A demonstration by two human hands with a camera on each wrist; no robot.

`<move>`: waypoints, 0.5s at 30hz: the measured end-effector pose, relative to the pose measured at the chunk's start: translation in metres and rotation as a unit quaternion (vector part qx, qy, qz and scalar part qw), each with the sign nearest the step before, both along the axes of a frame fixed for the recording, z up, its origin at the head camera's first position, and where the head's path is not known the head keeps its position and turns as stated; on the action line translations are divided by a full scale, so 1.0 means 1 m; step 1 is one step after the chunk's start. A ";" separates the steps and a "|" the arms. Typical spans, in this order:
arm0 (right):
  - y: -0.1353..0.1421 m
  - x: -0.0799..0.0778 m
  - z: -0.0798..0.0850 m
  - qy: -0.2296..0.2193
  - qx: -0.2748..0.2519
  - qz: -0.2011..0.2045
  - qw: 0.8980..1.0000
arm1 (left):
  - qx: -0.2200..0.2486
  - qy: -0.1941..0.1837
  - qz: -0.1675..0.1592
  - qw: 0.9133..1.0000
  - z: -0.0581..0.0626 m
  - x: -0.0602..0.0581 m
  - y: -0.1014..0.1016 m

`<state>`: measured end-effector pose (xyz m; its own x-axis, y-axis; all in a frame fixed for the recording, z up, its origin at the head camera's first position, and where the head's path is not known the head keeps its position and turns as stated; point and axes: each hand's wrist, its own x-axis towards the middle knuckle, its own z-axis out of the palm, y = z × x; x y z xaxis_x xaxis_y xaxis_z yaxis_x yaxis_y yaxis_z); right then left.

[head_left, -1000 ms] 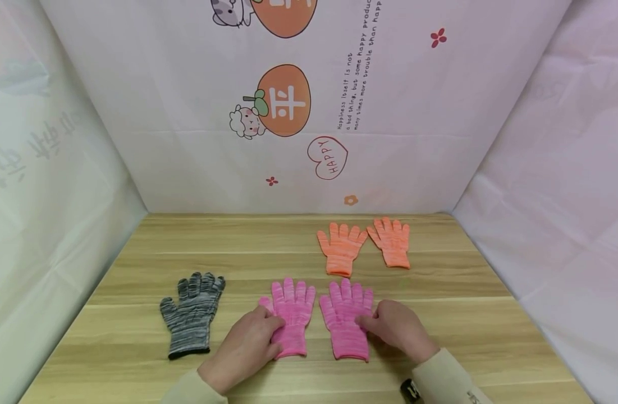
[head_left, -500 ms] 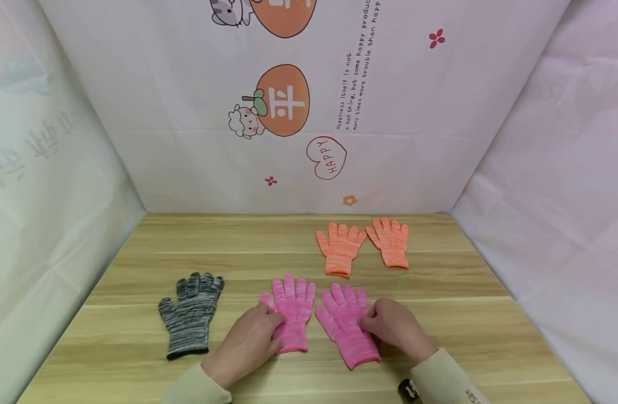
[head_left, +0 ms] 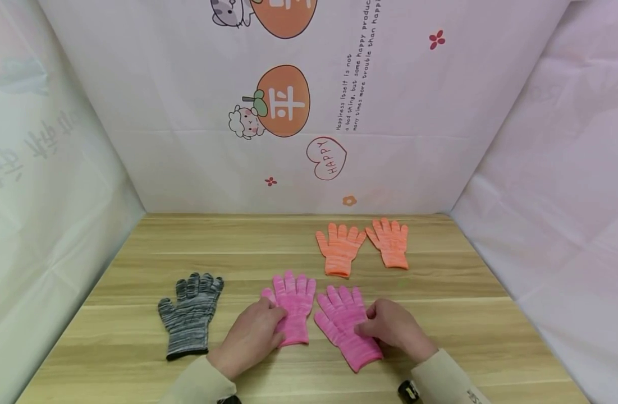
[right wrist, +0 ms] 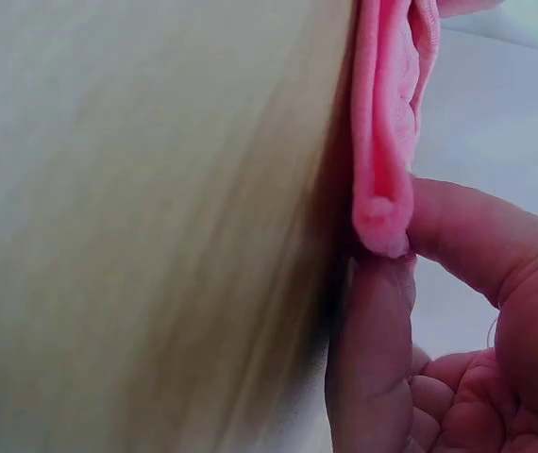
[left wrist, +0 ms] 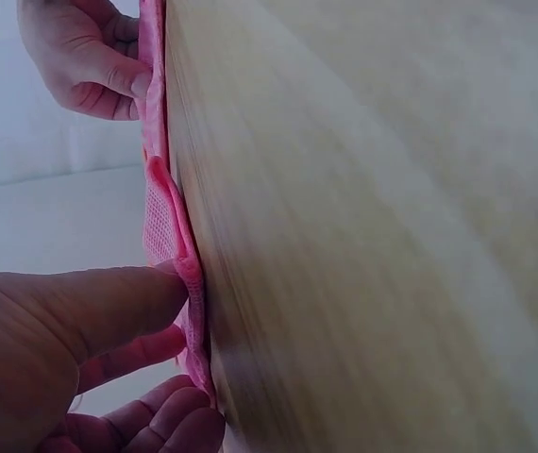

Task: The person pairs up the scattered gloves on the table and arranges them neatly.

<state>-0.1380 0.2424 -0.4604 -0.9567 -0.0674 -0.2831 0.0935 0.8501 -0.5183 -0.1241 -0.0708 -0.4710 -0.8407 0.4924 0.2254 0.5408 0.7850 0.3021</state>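
Observation:
Two pink knit gloves lie side by side on the wooden table, fingers pointing away. My left hand (head_left: 252,338) pinches the left edge of the left pink glove (head_left: 297,307); in the left wrist view the thumb (left wrist: 118,300) presses on top and the other fingers sit at the side. On the other side, my right hand (head_left: 397,326) pinches the right edge of the right pink glove (head_left: 345,320), which lies slanted with its cuff toward the lower right. The right wrist view has the thumb (right wrist: 467,231) over the folded cuff edge and a finger (right wrist: 373,349) beneath.
A grey-black striped glove (head_left: 190,317) lies on the table (head_left: 132,331) to the left. Two orange gloves, one (head_left: 341,251) left of the other (head_left: 392,244), rest at the back right. White printed cloth (head_left: 202,168) walls the table at the back and both sides.
The right pink glove has turned, its cuff swinging right and toward me, its fingers tilting left. The left pink glove has slid slightly away from me, with my left hand following.

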 end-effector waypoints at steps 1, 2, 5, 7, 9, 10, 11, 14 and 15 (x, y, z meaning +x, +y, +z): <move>0.000 0.000 0.001 -0.001 0.001 0.001 1.000 | 0.000 0.004 -0.001 1.000 0.000 -0.001 0.000; -0.001 0.001 0.002 0.000 0.002 0.002 1.000 | -0.001 0.008 -0.001 1.000 -0.001 -0.001 0.000; -0.001 0.002 0.008 0.008 0.006 0.009 1.000 | -0.001 0.018 -0.002 1.000 -0.002 -0.003 0.000; 0.000 0.002 0.011 0.015 0.002 0.016 1.000 | 0.000 0.020 -0.001 1.000 -0.003 -0.004 0.000; 0.001 0.003 0.014 0.021 -0.004 0.024 0.999 | 0.001 0.019 0.000 1.000 -0.003 -0.004 0.000; 0.001 0.003 0.015 0.024 -0.007 0.027 0.999 | 0.001 0.020 0.000 1.000 -0.003 -0.004 0.000; 0.002 0.003 0.017 0.027 -0.008 0.030 0.999 | 0.001 0.022 0.000 1.000 -0.003 -0.004 0.000; 0.002 0.002 0.022 0.029 -0.016 0.036 0.999 | 0.003 0.024 0.001 1.000 -0.003 -0.005 0.000; 0.002 0.002 0.024 0.032 -0.017 0.039 0.999 | 0.003 0.024 0.001 1.000 -0.003 -0.006 0.000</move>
<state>-0.1361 0.2446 -0.4367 -0.9641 -0.1513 -0.2181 -0.0067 0.8352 -0.5499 -0.1297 -0.0706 -0.4740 -0.8297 0.4894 0.2686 0.5535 0.7840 0.2810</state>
